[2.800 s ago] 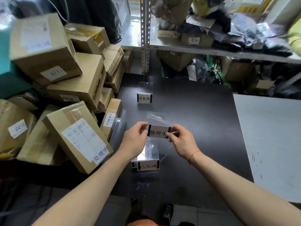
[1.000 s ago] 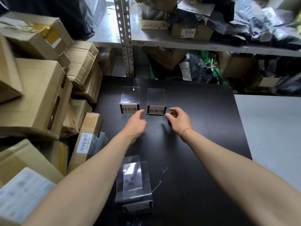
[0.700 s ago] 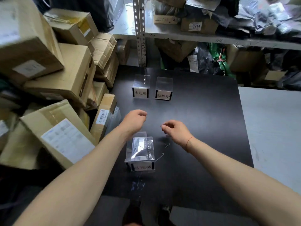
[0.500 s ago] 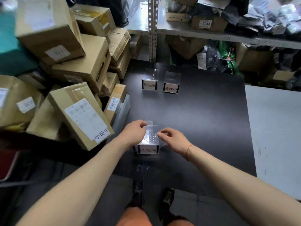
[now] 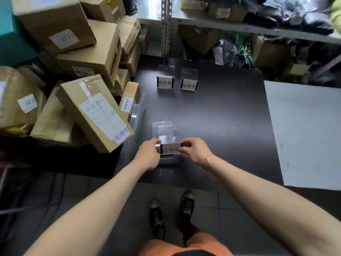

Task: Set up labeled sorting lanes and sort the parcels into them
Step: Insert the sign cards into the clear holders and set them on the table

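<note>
Left hand (image 5: pixel 149 155) and right hand (image 5: pixel 196 152) raised over the near edge of the black worktop (image 5: pixel 221 130), fingers of each curled and pinching opposite ends of a clear acrylic sign holder with a white Chinese-lettered card (image 5: pixel 169 149). Beyond that holder, toward the grey metal shelf rack (image 5: pixel 165 28), two more clear lettered sign holders, one (image 5: pixel 165 82) just beside the other (image 5: pixel 189 85), apart. Left of the held holder, a heap of brown cardboard parcels (image 5: pixel 73 71), nearest one tilted and white-labelled (image 5: pixel 93 111). Right of the held holder, past the worktop, a pale grey board (image 5: pixel 304 133).
</note>
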Action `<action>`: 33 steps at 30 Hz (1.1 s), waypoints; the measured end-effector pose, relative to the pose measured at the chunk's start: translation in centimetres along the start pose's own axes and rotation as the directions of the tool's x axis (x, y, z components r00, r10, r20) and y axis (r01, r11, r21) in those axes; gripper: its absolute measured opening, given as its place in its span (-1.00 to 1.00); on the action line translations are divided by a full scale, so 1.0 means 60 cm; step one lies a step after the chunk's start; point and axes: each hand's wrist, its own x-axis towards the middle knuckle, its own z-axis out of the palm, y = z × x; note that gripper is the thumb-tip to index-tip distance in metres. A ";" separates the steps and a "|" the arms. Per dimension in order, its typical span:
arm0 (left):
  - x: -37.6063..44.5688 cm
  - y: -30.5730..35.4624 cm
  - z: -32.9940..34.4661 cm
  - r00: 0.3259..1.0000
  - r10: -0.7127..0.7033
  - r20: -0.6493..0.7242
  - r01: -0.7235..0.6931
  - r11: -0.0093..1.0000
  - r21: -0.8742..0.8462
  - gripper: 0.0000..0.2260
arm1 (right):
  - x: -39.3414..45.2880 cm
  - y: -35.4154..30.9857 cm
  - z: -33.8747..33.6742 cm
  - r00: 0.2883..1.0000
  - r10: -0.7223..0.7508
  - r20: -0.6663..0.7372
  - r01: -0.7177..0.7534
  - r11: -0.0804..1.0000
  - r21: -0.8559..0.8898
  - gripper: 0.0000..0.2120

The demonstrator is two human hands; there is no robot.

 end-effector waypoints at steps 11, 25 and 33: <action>-0.016 0.018 0.022 0.952 0.192 -0.240 -0.183 0.981 0.058 -0.62 | -0.036 0.047 -0.032 0.971 0.066 -0.231 -0.021 0.981 0.195 -0.86; 0.051 0.188 0.103 0.981 0.192 0.003 -0.178 0.915 -0.361 -0.58 | -0.044 0.106 -0.182 0.909 0.111 -0.402 -0.036 0.981 0.189 -0.89; 0.138 0.286 0.196 0.986 0.086 0.141 -0.002 0.860 -0.511 -0.47 | 0.067 0.207 -0.259 0.936 0.142 -0.322 -0.096 0.984 0.153 -0.91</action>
